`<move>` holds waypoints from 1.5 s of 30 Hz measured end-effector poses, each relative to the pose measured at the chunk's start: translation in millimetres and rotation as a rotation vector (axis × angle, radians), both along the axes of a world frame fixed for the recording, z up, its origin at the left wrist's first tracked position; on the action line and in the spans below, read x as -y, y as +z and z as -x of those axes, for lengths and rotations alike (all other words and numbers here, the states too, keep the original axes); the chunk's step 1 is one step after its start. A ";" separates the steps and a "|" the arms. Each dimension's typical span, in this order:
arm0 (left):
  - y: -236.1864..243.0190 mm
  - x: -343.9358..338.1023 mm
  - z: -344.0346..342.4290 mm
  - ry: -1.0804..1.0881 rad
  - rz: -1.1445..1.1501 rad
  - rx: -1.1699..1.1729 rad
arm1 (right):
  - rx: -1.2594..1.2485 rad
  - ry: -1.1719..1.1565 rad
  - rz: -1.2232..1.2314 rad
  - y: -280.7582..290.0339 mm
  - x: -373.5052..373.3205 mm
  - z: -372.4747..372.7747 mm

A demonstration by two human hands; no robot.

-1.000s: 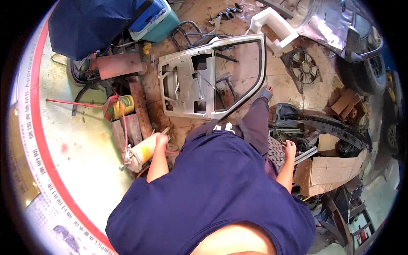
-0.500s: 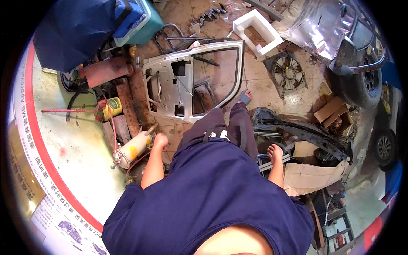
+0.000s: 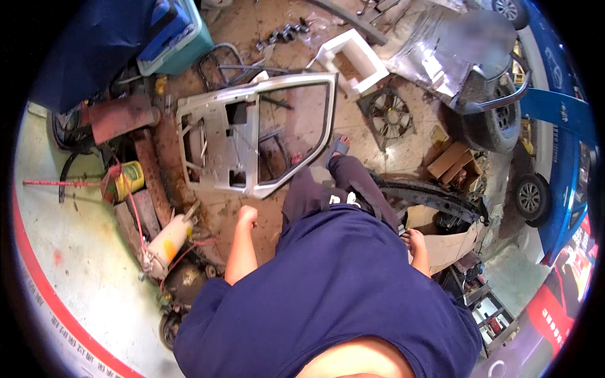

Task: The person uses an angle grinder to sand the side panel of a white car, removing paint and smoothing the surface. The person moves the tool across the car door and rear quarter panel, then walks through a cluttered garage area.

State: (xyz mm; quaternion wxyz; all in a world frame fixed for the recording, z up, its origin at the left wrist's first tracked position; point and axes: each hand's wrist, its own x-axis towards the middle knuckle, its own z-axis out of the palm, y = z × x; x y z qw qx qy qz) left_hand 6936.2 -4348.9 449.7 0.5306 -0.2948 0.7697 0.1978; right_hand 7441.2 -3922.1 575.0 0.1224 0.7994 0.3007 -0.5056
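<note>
My left hand (image 3: 247, 216) hangs at my left side with its fingers curled in, and nothing shows in it. Ahead of it a bare silver-grey car door frame (image 3: 249, 135) lies flat on the tiled floor. At my right side is my right hand (image 3: 415, 239), its fingers loosely curled and no object visible in them. Close by it are a sheet of brown cardboard (image 3: 450, 249) and a dark curved car-body part (image 3: 435, 195); I cannot tell whether the hand touches either. My legs are apart, with the feet near the door's lower right edge.
On the left stand a cream cylindrical tank (image 3: 170, 246) with a red hose and a yellow-green can (image 3: 129, 181). Ahead lie a white foam frame (image 3: 353, 60), a radiator fan (image 3: 387, 116) and a crankshaft (image 3: 283, 33). To the right are a tyre (image 3: 491, 120) and a torn carton (image 3: 452, 162).
The view has shifted, so the door and floor parts sit farther left. My left hand has swung forward and my feet have moved. The right hand's fingers look more curled.
</note>
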 end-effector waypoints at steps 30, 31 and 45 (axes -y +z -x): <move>240.9 -542.8 156.6 -0.733 -0.087 -0.907 | -0.503 -0.285 -0.192 -161.3 -393.1 91.5; 238.1 -539.8 160.1 -0.722 -0.063 -0.912 | -0.530 -0.298 -0.197 -157.7 -397.3 90.7; 227.1 -730.1 251.1 -0.987 -0.409 -0.943 | -0.254 -0.532 -0.215 -184.6 -407.4 43.7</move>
